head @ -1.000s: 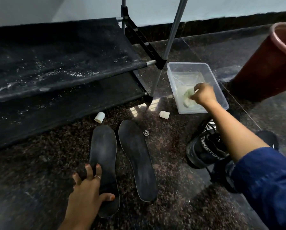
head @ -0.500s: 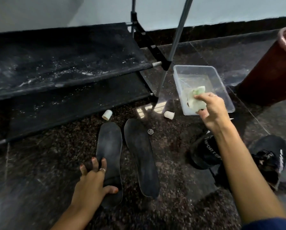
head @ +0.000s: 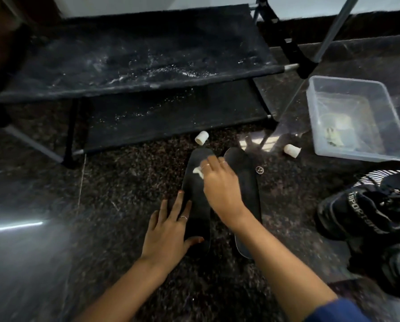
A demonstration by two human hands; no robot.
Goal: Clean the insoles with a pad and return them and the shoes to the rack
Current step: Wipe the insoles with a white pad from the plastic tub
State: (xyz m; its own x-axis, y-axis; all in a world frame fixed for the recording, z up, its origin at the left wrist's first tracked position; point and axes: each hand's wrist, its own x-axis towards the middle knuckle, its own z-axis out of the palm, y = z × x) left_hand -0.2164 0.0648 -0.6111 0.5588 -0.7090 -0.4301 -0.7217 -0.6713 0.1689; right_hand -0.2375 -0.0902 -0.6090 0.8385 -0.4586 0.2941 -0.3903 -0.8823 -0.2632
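Since a moment ago the right hand (head: 220, 189) has carried the pad (head: 198, 171) from the clear tub (head: 357, 117) to the left insole (head: 198, 205), its fingers (head: 208, 165) closed on the pad and pressing it near the toe end, while the left hand (head: 168, 231) lies flat and spread on the heel end, gripping nothing. In the head view, cleaning looks barely begun: two insoles lie side by side on the floor, the right insole (head: 247, 196) untouched, two black shoes (head: 368, 212) wait at the right, and the two-shelf rack (head: 136, 61) holds none of them.
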